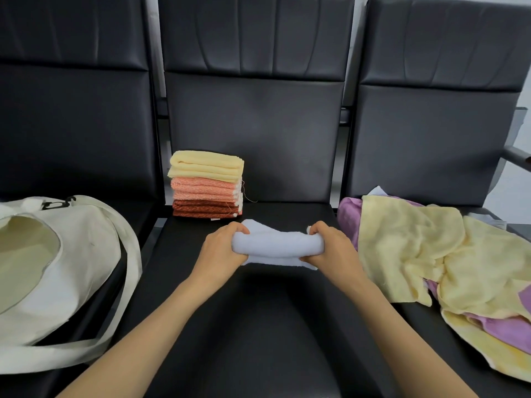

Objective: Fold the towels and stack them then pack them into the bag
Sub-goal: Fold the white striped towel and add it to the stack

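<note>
- Pale blue towel (274, 247) is sitting over the middle of the centre seat (258, 334), doubled over into a thick bundle. I can't tell if it's resting on the cushion or hovering just off it.
- You're holding it by both short ends, I'm guessing so the layers aren't sliding apart while you're finishing the fold.
- Your left hand (219, 251) is gripping the left end, fingers curling over the top and thumb tucking underneath, so it's pinching the whole thickness rather than one layer.
- Your right hand (330, 248) is mirroring that on the right end, fingers bunching close together around the roll, not spreading.
- Both forearms are reaching forward from the bottom of the view and angling in toward each other, with the wrists riding low over the seat.
- Folded stack (207, 185) is sitting at the back left of that same seat, right by the backrest: yellow on top, salmon pink under it, rust at the bottom. It's near the blue towel but not touching it, which seems to be keeping your drop-off short.
- Cream tote bag (66, 268) is lying on the seat to your left with its mouth gaping open, so it's looking ready for the stack.
- Unfolded pile (425, 254) of yellow and purple towels is sprawling across the right seat, so the work seems to be flowing right to left: grab, fold, stack, pack.
- Going by that pile, you're looking only partway through the folding.
</note>
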`<state>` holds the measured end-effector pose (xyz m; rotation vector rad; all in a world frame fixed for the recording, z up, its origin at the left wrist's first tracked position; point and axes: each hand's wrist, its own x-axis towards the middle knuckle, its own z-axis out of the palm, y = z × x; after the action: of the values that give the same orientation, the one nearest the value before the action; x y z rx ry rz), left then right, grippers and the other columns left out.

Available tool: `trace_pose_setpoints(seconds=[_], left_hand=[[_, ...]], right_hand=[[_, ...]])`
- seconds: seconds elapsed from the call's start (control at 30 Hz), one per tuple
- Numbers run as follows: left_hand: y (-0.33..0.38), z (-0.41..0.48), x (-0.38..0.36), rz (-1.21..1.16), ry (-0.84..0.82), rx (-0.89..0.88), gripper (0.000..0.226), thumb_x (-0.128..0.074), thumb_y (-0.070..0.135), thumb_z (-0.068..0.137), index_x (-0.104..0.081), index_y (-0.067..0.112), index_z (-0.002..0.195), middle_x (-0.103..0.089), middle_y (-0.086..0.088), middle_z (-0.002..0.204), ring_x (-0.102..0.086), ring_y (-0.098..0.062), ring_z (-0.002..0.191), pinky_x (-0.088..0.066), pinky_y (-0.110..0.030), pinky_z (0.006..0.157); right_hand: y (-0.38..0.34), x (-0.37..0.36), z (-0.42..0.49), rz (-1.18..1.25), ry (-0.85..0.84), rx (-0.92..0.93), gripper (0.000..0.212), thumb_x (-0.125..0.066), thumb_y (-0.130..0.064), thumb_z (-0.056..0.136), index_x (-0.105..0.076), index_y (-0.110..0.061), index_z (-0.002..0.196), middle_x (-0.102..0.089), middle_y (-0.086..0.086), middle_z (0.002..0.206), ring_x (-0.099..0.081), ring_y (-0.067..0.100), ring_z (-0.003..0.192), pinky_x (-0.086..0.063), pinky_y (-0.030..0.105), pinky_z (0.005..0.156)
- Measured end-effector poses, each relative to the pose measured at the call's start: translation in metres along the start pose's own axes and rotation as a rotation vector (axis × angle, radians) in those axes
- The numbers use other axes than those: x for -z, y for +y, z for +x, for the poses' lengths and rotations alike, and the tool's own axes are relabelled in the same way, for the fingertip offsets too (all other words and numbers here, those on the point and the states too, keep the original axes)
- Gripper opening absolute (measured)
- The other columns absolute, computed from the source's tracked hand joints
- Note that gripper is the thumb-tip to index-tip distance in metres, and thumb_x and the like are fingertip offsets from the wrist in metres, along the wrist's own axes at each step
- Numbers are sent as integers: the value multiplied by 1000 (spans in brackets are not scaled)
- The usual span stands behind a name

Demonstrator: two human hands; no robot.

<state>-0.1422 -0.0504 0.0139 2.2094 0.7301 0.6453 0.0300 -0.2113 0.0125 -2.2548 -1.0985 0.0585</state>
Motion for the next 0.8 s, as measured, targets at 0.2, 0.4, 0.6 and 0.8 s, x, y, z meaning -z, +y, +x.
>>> trace_pose_setpoints(seconds=[0.2,0.4,0.6,0.8], left_hand=[[-10,7,18,-59,-186,110,27,-79,17,71,-66,23,94,-56,4,103,-57,-10,91,-47,-21,71],[-11,5,14,-644,-287,314,47,-66,37,75,-54,30,120,-65,4,117,-63,-14,109,-51,-32,92],[-16,6,4,-687,-249,470,44,-59,37,92,-45,14,128,-63,-7,121,-65,-21,105,-55,-43,90],[-20,5,4,-765,-340,509,36,-49,30,100,-39,31,134,-55,-8,126,-66,-24,100,-58,-36,71]], right_hand=[[7,13,3,483,-191,-112,28,-78,-15,67,-57,-24,84,-59,2,96,-57,16,89,-45,18,65],[4,9,3,1004,-319,-246,32,-63,-18,88,-58,-20,120,-66,1,118,-63,18,109,-53,32,85],[4,-5,4,943,-290,-480,39,-51,-41,96,-46,-16,126,-59,8,122,-66,21,100,-57,34,69],[5,-11,7,994,-410,-509,47,-57,-23,95,-27,-34,130,-49,4,125,-64,26,100,-59,36,70]])
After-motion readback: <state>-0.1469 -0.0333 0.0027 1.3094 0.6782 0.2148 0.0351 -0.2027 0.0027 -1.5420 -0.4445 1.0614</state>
